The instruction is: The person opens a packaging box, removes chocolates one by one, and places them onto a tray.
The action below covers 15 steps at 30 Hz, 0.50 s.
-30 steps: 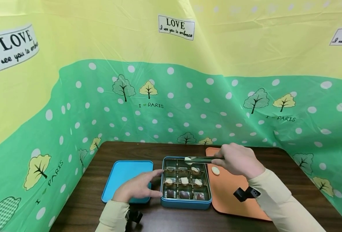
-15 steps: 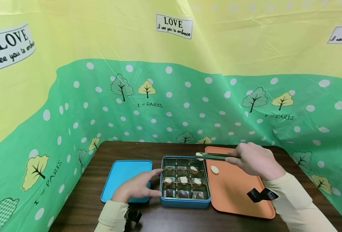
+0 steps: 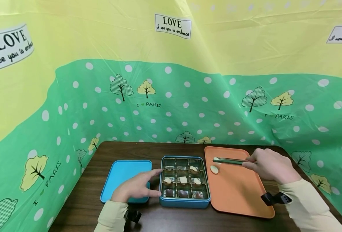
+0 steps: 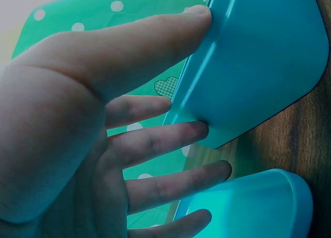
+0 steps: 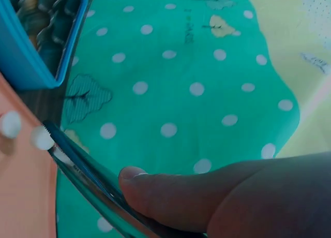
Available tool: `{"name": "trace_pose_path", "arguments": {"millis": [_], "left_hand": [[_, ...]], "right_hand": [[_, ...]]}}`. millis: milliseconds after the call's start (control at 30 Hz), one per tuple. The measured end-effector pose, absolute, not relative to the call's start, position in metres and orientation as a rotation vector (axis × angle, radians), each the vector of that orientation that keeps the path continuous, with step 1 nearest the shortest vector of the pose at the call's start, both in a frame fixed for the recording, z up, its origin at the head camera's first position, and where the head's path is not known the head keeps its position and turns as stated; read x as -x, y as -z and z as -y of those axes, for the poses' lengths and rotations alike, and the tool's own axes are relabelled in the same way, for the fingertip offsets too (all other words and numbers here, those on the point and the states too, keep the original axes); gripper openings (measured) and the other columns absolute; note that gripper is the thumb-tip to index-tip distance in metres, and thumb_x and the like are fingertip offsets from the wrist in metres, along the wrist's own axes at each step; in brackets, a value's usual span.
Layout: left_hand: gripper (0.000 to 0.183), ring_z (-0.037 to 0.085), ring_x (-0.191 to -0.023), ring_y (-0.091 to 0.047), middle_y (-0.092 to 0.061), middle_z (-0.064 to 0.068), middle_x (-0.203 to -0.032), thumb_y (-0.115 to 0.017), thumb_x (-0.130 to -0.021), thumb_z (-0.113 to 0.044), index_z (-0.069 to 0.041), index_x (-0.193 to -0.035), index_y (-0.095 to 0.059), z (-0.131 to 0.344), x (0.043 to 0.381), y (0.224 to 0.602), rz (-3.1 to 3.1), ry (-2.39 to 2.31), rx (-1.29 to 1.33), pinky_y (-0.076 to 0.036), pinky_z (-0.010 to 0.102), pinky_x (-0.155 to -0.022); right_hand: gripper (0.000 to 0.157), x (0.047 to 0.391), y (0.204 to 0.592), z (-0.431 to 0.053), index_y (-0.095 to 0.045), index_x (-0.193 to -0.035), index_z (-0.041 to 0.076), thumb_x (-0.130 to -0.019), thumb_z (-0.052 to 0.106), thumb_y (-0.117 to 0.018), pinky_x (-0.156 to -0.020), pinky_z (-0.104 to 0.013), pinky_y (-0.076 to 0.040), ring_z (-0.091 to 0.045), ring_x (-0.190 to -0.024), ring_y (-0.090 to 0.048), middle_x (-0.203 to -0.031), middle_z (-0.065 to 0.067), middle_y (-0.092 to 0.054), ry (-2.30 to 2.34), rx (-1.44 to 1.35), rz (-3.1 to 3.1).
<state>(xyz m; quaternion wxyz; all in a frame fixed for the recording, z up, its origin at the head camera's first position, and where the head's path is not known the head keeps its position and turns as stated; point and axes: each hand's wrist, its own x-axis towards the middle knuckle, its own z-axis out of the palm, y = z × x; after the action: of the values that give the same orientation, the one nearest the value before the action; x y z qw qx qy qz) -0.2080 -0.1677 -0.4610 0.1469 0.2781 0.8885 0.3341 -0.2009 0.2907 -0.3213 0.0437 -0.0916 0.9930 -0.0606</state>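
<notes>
My right hand [image 3: 271, 164] grips slim metal tongs [image 3: 232, 160] with toothed tips. At those tips, over the left side of the orange tray [image 3: 237, 193], is a small white piece [image 5: 42, 138]. Another pale oval piece [image 3: 214, 169] lies on the tray close by. My left hand [image 3: 139, 185] touches the left side of a blue box [image 3: 185, 203] with spread, fairly straight fingers, thumb at its rim in the left wrist view. Inside the box, a brown divided insert has dark pieces in the front row, white ones in the middle row and one white piece at back right.
A light blue lid [image 3: 124, 175] lies left of the box, partly beneath my left hand in the head view. Everything rests on a dark wooden table [image 3: 81, 193]. A green and yellow printed cloth [image 3: 159, 112] hangs behind the table and along its sides.
My right hand has moved right, carrying the tongs and white piece from above the box's back row to over the orange tray. My left hand stays at the box.
</notes>
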Motion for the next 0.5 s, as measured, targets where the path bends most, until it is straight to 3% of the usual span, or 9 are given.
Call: {"name": "trace_pose_path", "arguments": {"millis": [167, 500], "left_hand": [[0.088, 0.041, -0.140, -0.053, -0.050, 0.015, -0.158, -0.079, -0.094, -0.041, -0.007, -0.163, -0.036, 0.168, 0.208, 0.462, -2.556, -0.974, -0.800, -0.046, 0.061, -0.110], [0.088, 0.040, -0.140, -0.053, -0.051, 0.015, -0.157, -0.080, -0.094, -0.041, -0.006, -0.163, -0.036, 0.168, 0.209, 0.462, -2.558, -0.976, -0.805, -0.046, 0.060, -0.111]], "right_hand": [[0.021, 0.200, 0.329, -0.302, -0.086, -0.099, 0.029, -0.098, 0.044, -0.071, -0.052, -0.039, -0.041, -0.016, -0.068, -0.053, -0.094, 0.002, -0.075, 0.234, 0.191, -2.975], [0.019, 0.203, 0.339, -0.315, -0.086, -0.095, 0.032, -0.098, 0.044, -0.072, -0.054, -0.039, -0.041, -0.017, -0.071, -0.056, -0.104, -0.005, -0.078, 0.194, 0.169, -2.951]]}}
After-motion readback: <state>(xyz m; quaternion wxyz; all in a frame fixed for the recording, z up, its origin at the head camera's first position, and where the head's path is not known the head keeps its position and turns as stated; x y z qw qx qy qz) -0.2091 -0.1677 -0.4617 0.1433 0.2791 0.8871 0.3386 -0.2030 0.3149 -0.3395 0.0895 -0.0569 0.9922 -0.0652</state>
